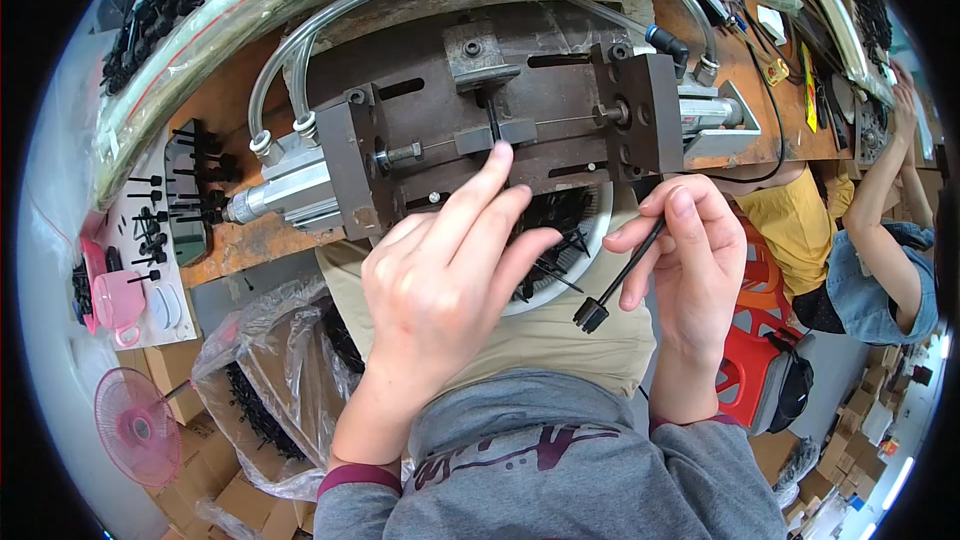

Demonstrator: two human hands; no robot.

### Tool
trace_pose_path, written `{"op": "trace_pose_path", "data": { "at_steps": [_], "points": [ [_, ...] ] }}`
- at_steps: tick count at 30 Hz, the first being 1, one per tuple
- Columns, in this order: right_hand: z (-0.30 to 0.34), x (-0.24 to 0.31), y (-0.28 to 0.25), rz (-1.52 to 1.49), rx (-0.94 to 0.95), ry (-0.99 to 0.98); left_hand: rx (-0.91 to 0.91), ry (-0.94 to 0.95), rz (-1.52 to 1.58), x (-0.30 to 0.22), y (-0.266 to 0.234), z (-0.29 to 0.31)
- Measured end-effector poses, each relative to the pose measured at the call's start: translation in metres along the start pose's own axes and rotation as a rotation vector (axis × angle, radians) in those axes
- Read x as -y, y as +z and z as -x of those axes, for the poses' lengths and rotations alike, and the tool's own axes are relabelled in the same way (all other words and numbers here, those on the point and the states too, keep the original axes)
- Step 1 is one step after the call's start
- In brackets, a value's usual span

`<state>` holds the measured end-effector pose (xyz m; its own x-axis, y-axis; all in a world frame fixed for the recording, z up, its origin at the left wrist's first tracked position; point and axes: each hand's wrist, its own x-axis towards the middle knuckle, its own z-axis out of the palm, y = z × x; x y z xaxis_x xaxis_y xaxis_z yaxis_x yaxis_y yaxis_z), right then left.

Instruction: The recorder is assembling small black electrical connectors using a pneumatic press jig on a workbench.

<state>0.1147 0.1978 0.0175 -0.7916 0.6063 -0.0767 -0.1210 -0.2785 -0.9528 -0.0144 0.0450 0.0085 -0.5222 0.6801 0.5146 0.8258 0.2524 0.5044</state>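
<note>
My right hand (695,270) pinches the thin stem of a black plastic part (626,275) between thumb and fingers. Its wider, ribbed head hangs down to the left over my lap. My left hand (425,265) has its fingers stretched out, and the index fingertip touches the near end of a black rod (491,110). That rod lies across a small metal block (520,132) at the middle of a dark metal fixture (415,50). Partly hidden under my left hand, a white-rimmed round container (605,220) holds many loose black parts.
Air cylinders (295,195) with clear hoses flank the fixture on the wooden bench (255,250). More black parts (150,225) lie on a white board at left, near a pink cup (118,298). A plastic-lined box (285,370) stands below. Another person (885,250) is at right, near red stools (750,360).
</note>
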Motion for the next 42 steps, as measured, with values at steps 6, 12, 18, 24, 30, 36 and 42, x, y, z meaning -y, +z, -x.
{"op": "trace_pose_path", "data": {
  "at_steps": [6,12,18,24,30,36,42],
  "points": [
    [-0.001,-0.003,0.002,-0.023,0.027,0.007,0.156,0.068,0.559,-0.016,-0.017,0.013],
    [-0.002,0.0,0.014,-0.024,0.076,0.039,0.163,0.129,0.567,-0.017,-0.016,0.02],
    [0.001,-0.003,0.011,0.048,0.032,-0.02,0.007,0.04,0.171,-0.013,-0.018,0.01],
    [0.004,-0.001,0.009,0.107,0.038,-0.006,0.039,0.07,-0.158,0.0,-0.004,0.003],
    [0.004,0.0,0.007,0.118,0.023,-0.019,0.11,0.037,-0.181,-0.005,-0.009,-0.007],
    [-0.003,0.011,0.01,0.173,0.054,-0.055,0.167,0.008,-0.228,-0.007,-0.011,-0.006],
    [-0.037,0.056,0.031,0.394,0.047,-0.34,0.167,0.024,-0.22,-0.005,-0.012,-0.006]
  ]
}}
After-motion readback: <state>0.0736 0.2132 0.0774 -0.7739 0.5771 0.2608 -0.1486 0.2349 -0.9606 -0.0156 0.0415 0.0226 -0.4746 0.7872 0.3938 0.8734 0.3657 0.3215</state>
